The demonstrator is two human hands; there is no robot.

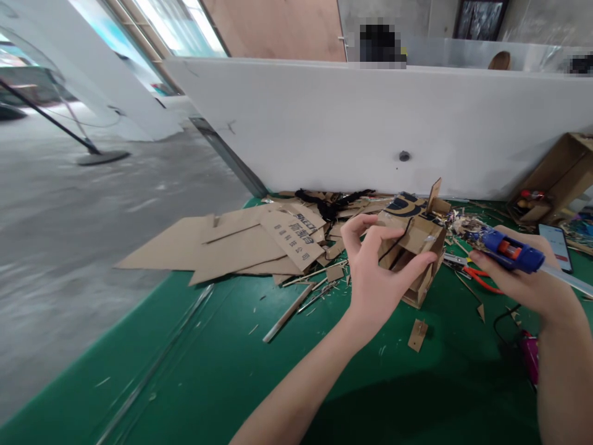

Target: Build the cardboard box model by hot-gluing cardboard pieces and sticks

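Note:
A small cardboard box with open compartments stands on the green table, dark lettering on its top and a thin black strip along its side. My left hand grips its near end, thumb on the right edge and curled fingers at the left. My right hand is closed around a blue hot glue gun with an orange part. The gun's nozzle end points left toward the box and is lost among scraps behind it. A translucent glue stick sticks out of its back.
Flat cardboard sheets lie to the left, with wooden sticks nearer me. Red-handled pliers, a phone and a cardboard carton are on the right. A white partition stands behind the table.

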